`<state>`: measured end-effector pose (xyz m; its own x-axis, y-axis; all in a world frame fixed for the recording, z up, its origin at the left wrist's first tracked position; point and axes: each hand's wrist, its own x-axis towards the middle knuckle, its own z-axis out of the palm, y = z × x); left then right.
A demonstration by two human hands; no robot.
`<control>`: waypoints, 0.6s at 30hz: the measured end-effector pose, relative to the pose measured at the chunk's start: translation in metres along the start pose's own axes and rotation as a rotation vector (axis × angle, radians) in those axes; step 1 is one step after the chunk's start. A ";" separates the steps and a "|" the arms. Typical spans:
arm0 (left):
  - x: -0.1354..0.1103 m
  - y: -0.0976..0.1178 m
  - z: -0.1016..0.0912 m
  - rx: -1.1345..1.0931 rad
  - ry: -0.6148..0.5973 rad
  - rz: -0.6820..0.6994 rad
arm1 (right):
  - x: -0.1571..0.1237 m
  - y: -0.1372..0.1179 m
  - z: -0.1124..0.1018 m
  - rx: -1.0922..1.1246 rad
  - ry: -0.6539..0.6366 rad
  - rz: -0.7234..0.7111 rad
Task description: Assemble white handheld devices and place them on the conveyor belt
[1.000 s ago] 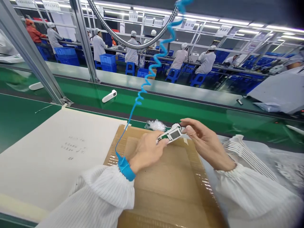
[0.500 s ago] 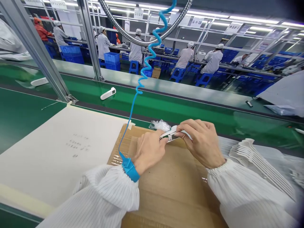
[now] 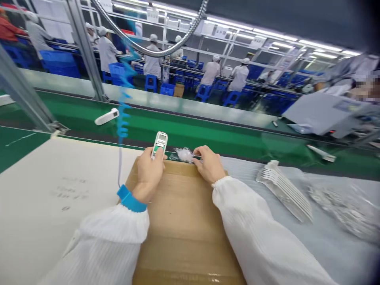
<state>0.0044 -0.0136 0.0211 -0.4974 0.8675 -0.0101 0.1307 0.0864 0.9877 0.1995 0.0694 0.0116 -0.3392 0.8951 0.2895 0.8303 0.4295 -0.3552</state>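
Observation:
My left hand (image 3: 150, 168) is closed around a white handheld device (image 3: 160, 143), held upright. Its small grey screen and a green circuit board lie exposed, the thumb resting on the lower part. My right hand (image 3: 209, 162) is at a small clear plastic bag (image 3: 184, 154) of tiny pale pieces, thumb and forefinger closed on the bag's right edge. A blue wrist strap (image 3: 131, 199) circles my left wrist. Beneath both hands lies a brown cardboard sheet (image 3: 184, 221).
A stack of white casings (image 3: 285, 192) lies at right, beside a bag of white parts (image 3: 341, 209). Finished-looking white devices (image 3: 107, 117) rest on the green conveyor (image 3: 142, 122). A metal post (image 3: 86, 51) rises at left. A coiled blue cord (image 3: 123, 114) hangs there. Several workers sit beyond.
My hands have come apart. The left hand has turned the device upright, its screen showing; the right hand has let go of it and moved to the plastic bag. The view has shifted right.

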 end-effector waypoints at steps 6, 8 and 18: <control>-0.007 0.011 0.001 -0.126 -0.025 -0.076 | -0.079 0.078 -0.070 -0.267 0.248 0.125; -0.010 0.014 0.001 -0.111 -0.054 -0.068 | -0.104 0.113 -0.091 -0.471 0.209 0.356; -0.022 0.021 0.007 -0.119 -0.257 0.001 | -0.122 0.123 -0.117 -0.350 0.001 0.574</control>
<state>0.0246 -0.0277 0.0406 -0.2616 0.9646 -0.0336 0.0221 0.0408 0.9989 0.3951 -0.0009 0.0367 0.1994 0.9697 0.1414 0.9732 -0.1791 -0.1442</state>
